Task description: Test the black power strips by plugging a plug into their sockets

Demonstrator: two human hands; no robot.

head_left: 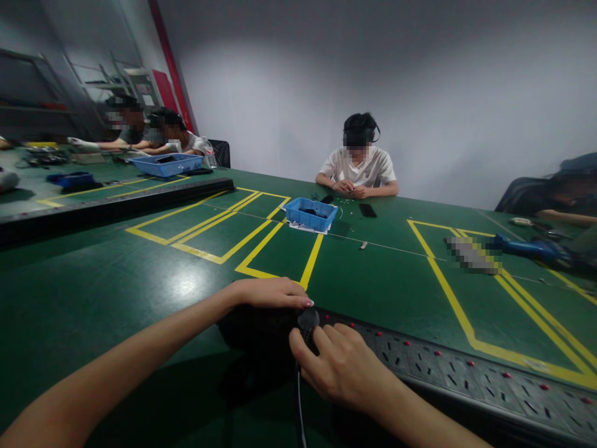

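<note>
Ample green table [368, 280] spreads beyond the fingers, past the slotted strip [420, 356]; the right hand [342, 359] pinches a black plug [308, 318] beside the left hand [270, 292], whose grip is unclear.

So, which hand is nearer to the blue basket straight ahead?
Left. The left hand lies over the black strip, on the near side of the basket; the right hand, at the dark plug, is lower in view and farther from it.
</note>
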